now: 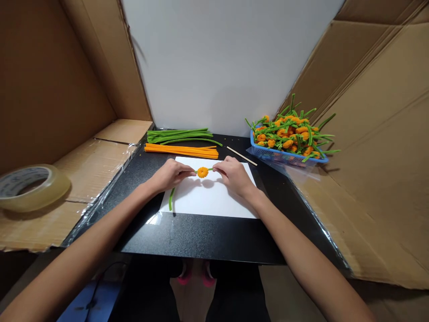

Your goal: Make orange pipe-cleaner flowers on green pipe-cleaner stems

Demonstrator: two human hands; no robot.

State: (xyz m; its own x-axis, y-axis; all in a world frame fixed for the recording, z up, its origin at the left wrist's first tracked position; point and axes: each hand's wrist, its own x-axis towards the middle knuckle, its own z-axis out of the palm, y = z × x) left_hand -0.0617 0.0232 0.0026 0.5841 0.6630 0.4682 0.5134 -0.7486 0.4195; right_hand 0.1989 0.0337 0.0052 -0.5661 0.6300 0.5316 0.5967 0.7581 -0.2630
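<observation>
Between my two hands hangs an orange pipe-cleaner flower [202, 172], a ring of small loops with a hole in its middle. A green pipe cleaner [171, 200] runs out from both sides of it. My left hand [171, 174] pinches the green stem just left of the flower, and the long end droops below that hand. On the other side, my right hand [232, 173] pinches the short green end between thumb and fingers. The flower is held above a white sheet of paper [208, 203] and casts a shadow on it.
Behind the paper lie bundles of green pipe cleaners [181, 135] and orange pipe cleaners [181, 150], with a thin wooden stick [241, 156] beside them. A blue basket [288, 155] of finished orange flowers stands back right. Clear tape [55, 188] rests on cardboard at left.
</observation>
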